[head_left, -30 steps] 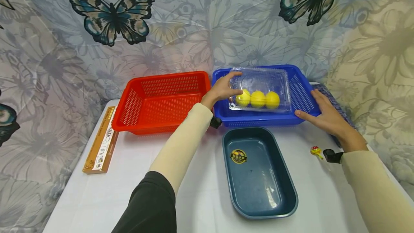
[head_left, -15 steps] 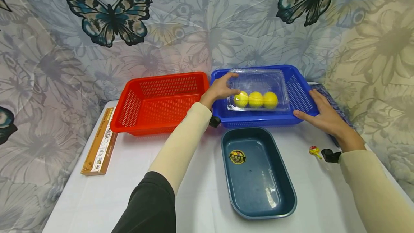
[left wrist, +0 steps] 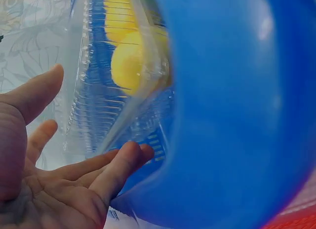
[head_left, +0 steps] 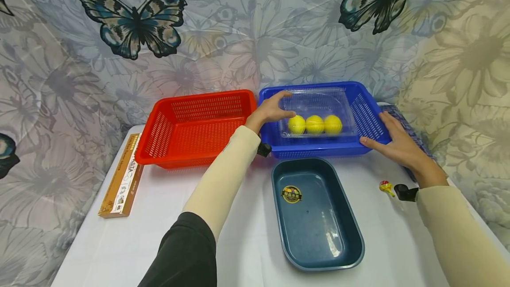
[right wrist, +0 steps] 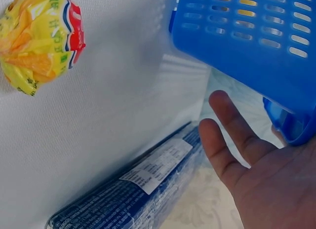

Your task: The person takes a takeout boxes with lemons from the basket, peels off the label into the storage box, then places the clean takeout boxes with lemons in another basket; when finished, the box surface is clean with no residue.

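My left hand (head_left: 272,109) lies over the left end of a clear plastic box (head_left: 318,96), its thumb and fingers spread apart. Several yellow balls (head_left: 314,124) show through the box's front side. The box sits inside the blue basket (head_left: 318,149), its lower part behind the front wall. In the left wrist view the fingers (left wrist: 106,177) are extended close to the box's end; whether they touch it is unclear. My right hand (head_left: 402,145) holds the basket's right front corner, thumb on the rim. In the right wrist view two fingers (right wrist: 222,150) hang free below the basket.
A red basket (head_left: 195,158) stands left of the blue one. In front is a dark teal tub (head_left: 318,229) with a round sticker. A brown pasta box (head_left: 121,176) lies at far left. A lollipop (head_left: 386,186) and a dark blue packet (right wrist: 133,189) lie at right.
The clear box has sunk lower and flatter into the blue basket, under my left hand. Both hands stay almost in place. The whole view has shifted slightly.
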Demonstrator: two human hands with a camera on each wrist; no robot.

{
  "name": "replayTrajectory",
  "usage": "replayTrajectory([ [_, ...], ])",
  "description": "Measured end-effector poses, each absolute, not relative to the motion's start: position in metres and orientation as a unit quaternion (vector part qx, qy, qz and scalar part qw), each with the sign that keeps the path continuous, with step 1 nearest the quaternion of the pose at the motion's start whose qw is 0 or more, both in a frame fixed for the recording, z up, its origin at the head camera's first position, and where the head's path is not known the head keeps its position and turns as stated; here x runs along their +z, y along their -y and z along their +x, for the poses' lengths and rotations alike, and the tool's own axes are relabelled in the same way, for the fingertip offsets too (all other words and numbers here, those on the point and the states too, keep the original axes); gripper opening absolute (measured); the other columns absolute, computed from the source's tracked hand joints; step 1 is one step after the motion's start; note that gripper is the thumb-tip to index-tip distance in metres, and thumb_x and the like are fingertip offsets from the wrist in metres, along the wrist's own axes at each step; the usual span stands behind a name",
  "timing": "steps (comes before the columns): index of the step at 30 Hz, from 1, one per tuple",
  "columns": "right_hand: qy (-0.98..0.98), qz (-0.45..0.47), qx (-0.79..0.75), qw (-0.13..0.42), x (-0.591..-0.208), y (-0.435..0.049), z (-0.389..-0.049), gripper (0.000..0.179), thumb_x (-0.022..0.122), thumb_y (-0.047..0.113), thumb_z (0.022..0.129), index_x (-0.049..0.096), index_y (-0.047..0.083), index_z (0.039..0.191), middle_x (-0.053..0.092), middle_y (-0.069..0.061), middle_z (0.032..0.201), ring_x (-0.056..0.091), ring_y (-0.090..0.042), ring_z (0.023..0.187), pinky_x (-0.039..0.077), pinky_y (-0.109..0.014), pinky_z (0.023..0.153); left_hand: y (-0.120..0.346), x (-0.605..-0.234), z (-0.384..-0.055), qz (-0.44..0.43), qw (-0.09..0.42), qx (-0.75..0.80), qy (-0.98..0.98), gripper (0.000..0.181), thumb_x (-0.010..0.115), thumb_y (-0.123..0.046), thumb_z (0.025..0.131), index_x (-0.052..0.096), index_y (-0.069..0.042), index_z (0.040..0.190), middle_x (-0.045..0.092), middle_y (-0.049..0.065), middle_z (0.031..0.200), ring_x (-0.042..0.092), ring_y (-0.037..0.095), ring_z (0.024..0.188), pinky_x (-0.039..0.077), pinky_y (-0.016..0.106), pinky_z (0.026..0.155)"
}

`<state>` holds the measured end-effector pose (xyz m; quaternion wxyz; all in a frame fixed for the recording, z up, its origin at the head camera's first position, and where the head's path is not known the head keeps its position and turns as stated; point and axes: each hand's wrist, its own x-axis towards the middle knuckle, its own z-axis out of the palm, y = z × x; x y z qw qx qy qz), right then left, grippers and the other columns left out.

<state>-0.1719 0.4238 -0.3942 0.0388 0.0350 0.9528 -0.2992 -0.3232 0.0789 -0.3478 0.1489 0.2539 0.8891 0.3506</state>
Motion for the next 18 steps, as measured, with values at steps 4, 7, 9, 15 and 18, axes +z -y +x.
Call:
replayTrajectory([
  [4,-0.953,0.032,-0.3,0.039,-0.3939,-0.4222,-0.1736,0.108,0.059,0.058,0.096,-0.014,0.013,0.162,-0.02,-0.019,0.169,-0.009,-0.056,0.153,0.007,-0.084,0.11,-0.0775,-0.3469,-0.3235,0.243,0.165,0.352,-0.889,0.072,0.068,-0.032,0.096,0.033,-0.022,0.159,0.033,0.008,0.166,0.032,0.034,0.153,0.029,0.054,0.124],
  [7,-0.953,0.029,-0.3,0.041,-0.3938,-0.4216,-0.1749,0.108,0.058,0.058,0.096,-0.014,0.012,0.162,-0.021,-0.019,0.169,-0.009,-0.056,0.152,0.007,-0.084,0.11,-0.0764,-0.3469,-0.3241,0.242,0.17,0.352,-0.888,0.074,0.067,-0.032,0.097,0.031,-0.022,0.16,0.031,0.008,0.167,0.031,0.034,0.154,0.028,0.055,0.125],
  [9,-0.953,0.029,-0.3,0.041,-0.3942,-0.4218,-0.1748,0.108,0.058,0.057,0.096,-0.014,0.012,0.162,-0.021,-0.019,0.169,-0.01,-0.056,0.152,0.006,-0.084,0.11,-0.0767,-0.3474,-0.3244,0.245,0.171,0.351,-0.887,0.074,0.067,-0.033,0.097,0.03,-0.022,0.16,0.03,0.008,0.168,0.03,0.033,0.154,0.027,0.054,0.125],
  [15,-0.952,0.03,-0.301,0.04,-0.3952,-0.4227,-0.1748,0.108,0.058,0.057,0.096,-0.014,0.012,0.162,-0.021,-0.019,0.169,-0.009,-0.056,0.152,0.006,-0.084,0.11,-0.0784,-0.3488,-0.3252,0.248,0.172,0.358,-0.884,0.075,0.067,-0.033,0.097,0.029,-0.022,0.161,0.028,0.005,0.169,0.028,0.032,0.155,0.028,0.054,0.125],
  [18,-0.952,0.035,-0.302,0.044,-0.3943,-0.4238,-0.1746,0.109,0.059,0.059,0.096,-0.015,0.013,0.162,-0.022,-0.018,0.169,-0.01,-0.056,0.152,0.007,-0.085,0.11,-0.0787,-0.3487,-0.3246,0.256,0.172,0.368,-0.877,0.075,0.067,-0.033,0.098,0.028,-0.022,0.161,0.026,0.005,0.169,0.027,0.032,0.156,0.027,0.053,0.126],
])
